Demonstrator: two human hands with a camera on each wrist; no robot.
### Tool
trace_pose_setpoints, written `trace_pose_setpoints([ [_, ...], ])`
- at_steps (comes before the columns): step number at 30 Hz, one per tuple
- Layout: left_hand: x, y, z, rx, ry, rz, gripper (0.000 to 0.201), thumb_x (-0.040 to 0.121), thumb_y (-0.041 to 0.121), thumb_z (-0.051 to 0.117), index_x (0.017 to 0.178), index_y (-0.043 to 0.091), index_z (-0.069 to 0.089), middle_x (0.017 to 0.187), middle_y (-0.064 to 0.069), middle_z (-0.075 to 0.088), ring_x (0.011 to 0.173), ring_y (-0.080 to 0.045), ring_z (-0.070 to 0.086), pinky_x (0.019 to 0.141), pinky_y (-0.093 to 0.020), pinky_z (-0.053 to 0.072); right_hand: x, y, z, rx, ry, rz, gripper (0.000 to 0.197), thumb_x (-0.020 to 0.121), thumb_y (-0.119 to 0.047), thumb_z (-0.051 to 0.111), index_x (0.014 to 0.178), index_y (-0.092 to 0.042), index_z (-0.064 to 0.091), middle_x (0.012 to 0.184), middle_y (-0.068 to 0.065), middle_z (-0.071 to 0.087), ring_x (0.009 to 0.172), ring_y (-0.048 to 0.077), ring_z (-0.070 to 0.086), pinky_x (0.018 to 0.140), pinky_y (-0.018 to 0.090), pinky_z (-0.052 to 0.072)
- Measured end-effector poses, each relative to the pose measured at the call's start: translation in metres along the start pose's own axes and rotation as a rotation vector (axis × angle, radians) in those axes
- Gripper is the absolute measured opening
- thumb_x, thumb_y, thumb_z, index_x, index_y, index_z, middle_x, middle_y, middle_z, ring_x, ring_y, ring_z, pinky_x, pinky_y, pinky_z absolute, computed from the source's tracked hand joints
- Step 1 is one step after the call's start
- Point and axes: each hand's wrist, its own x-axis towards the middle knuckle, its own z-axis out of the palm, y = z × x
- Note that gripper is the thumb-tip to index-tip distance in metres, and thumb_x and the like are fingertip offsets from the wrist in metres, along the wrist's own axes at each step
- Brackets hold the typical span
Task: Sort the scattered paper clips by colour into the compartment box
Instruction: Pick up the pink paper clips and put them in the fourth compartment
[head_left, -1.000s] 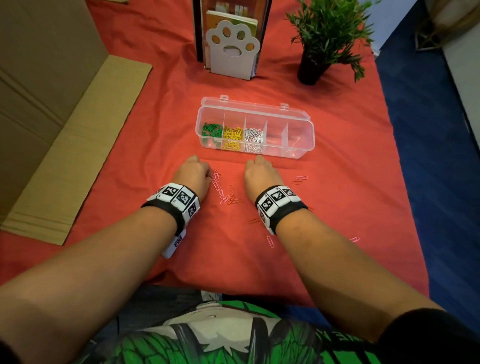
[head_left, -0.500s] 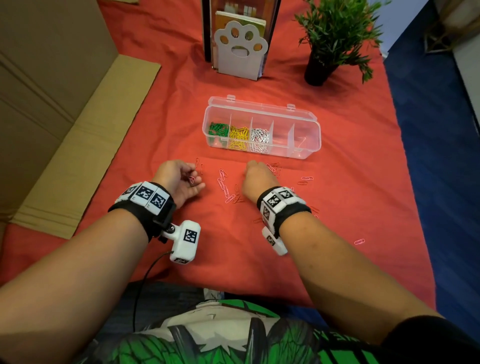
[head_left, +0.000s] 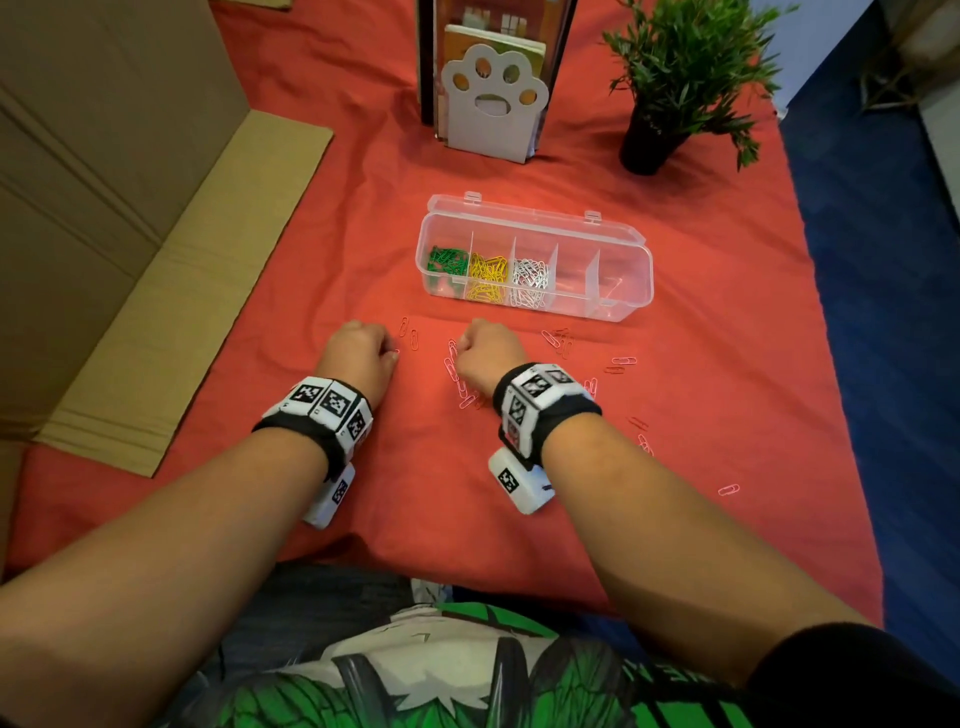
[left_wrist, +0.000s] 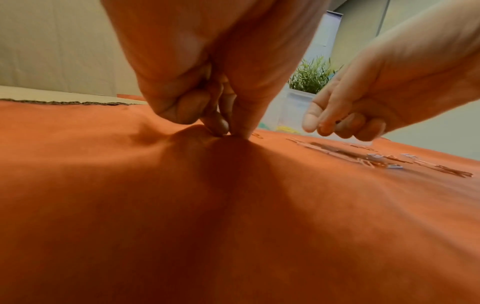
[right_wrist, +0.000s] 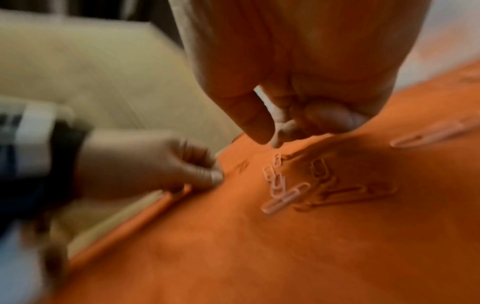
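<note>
The clear compartment box (head_left: 626, 306) stands open on the red cloth, with green, yellow and white clips in its three left compartments. Pink paper clips (head_left: 457, 375) (right_wrist: 285, 197) and red paper clips (head_left: 563, 338) lie scattered in front of it. My left hand (head_left: 392, 353) (left_wrist: 228, 132) is palm down, thumb and forefinger pinching a pink clip against the cloth. To its right, my right hand (head_left: 462, 345) (right_wrist: 270, 142) hovers just over the pink clips. Its other fingers are curled round what look like small clips in the left wrist view (left_wrist: 324, 125).
A big cardboard box (head_left: 104, 208) with its flap down fills the left side. A paw-shaped book stand (head_left: 493, 104) and a potted plant (head_left: 675, 78) stand behind the box. The cloth ends at the right over blue floor (head_left: 893, 312). Stray clips (head_left: 727, 490) lie near that edge.
My left hand has turned from palm up, with a pink clip in it, to palm down with fingertips on the cloth. The right hand has stayed over the pink clips.
</note>
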Motion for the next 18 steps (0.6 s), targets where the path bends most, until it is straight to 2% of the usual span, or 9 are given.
trace_pose_setpoints([
  [2,-0.001,0.001,0.002,0.004,-0.014,0.012,0.018,0.086,0.014,0.057,0.094,0.0,0.062,0.101,-0.024,0.06,0.097,-0.038,0.056,0.086,-0.039,0.042,0.0,-0.002,0.012,-0.195,0.087,-0.081,0.034,0.084,-0.018,0.053,0.115,-0.005,0.048,0.118,0.017,0.051,0.109,0.033,0.053,0.093,0.039,0.047],
  [4,-0.003,0.002,0.002,-0.004,-0.016,0.007,0.018,0.088,0.012,0.053,0.097,-0.001,0.06,0.104,-0.025,0.061,0.099,-0.039,0.056,0.086,-0.039,0.041,-0.001,-0.005,0.022,-0.353,0.153,-0.167,0.036,0.086,-0.018,0.054,0.118,-0.006,0.043,0.119,0.017,0.048,0.111,0.034,0.05,0.091,0.041,0.046],
  [7,-0.005,0.005,-0.001,-0.127,-0.044,-0.066,0.02,0.09,0.014,0.05,0.103,0.002,0.061,0.108,-0.02,0.064,0.103,-0.035,0.057,0.089,-0.036,0.041,-0.005,-0.008,0.031,-0.441,0.242,-0.231,0.026,0.09,-0.007,0.038,0.115,-0.005,0.045,0.118,0.018,0.05,0.109,0.036,0.051,0.085,0.042,0.046],
  [9,-0.007,0.009,-0.003,-0.316,-0.114,-0.182,0.018,0.092,0.017,0.048,0.098,0.006,0.061,0.095,-0.013,0.063,0.089,-0.026,0.06,0.08,-0.034,0.046,-0.005,-0.007,0.031,-0.458,0.231,-0.239,0.027,0.09,-0.003,0.034,0.114,-0.003,0.047,0.118,0.019,0.051,0.109,0.036,0.051,0.086,0.043,0.046],
  [10,-0.008,0.012,-0.004,-0.5,-0.163,-0.273,0.016,0.093,0.016,0.046,0.089,0.009,0.06,0.083,-0.009,0.059,0.073,-0.022,0.059,0.067,-0.031,0.047,-0.005,-0.006,0.027,-0.446,0.203,-0.239,0.028,0.088,-0.002,0.036,0.114,-0.002,0.047,0.118,0.02,0.051,0.109,0.036,0.052,0.087,0.043,0.046],
  [12,-0.011,0.022,-0.008,-0.931,-0.257,-0.49,0.023,0.091,0.011,0.039,0.072,0.015,0.05,0.065,-0.003,0.044,0.041,-0.01,0.048,0.043,-0.018,0.039,-0.001,-0.002,0.015,-0.338,0.116,-0.182,0.029,0.086,-0.001,0.042,0.114,-0.001,0.048,0.118,0.02,0.053,0.109,0.035,0.054,0.09,0.04,0.046],
  [13,-0.013,0.026,-0.011,-1.103,-0.286,-0.575,0.025,0.089,0.01,0.036,0.068,0.015,0.047,0.062,-0.002,0.04,0.035,-0.007,0.044,0.04,-0.014,0.036,0.0,0.001,0.007,-0.239,0.077,-0.125,0.026,0.085,-0.003,0.045,0.111,-0.002,0.051,0.116,0.018,0.056,0.107,0.033,0.056,0.087,0.036,0.047],
  [15,-0.016,0.033,-0.017,-1.294,-0.349,-0.671,0.025,0.085,0.011,0.032,0.064,0.014,0.046,0.059,-0.002,0.044,0.04,-0.01,0.048,0.046,-0.018,0.043,0.0,0.012,-0.008,0.029,0.022,-0.029,0.012,0.086,-0.006,0.048,0.092,-0.011,0.057,0.101,0.01,0.062,0.093,0.025,0.059,0.076,0.028,0.043],
  [18,-0.016,0.044,-0.017,-1.31,-0.396,-0.66,0.025,0.084,0.011,0.033,0.065,0.014,0.049,0.057,-0.002,0.049,0.046,-0.013,0.05,0.053,-0.023,0.046,-0.005,0.036,-0.023,0.481,-0.066,0.073,0.022,0.086,-0.003,0.049,0.07,-0.018,0.053,0.076,0.003,0.059,0.057,0.013,0.051,0.05,0.023,0.037],
])
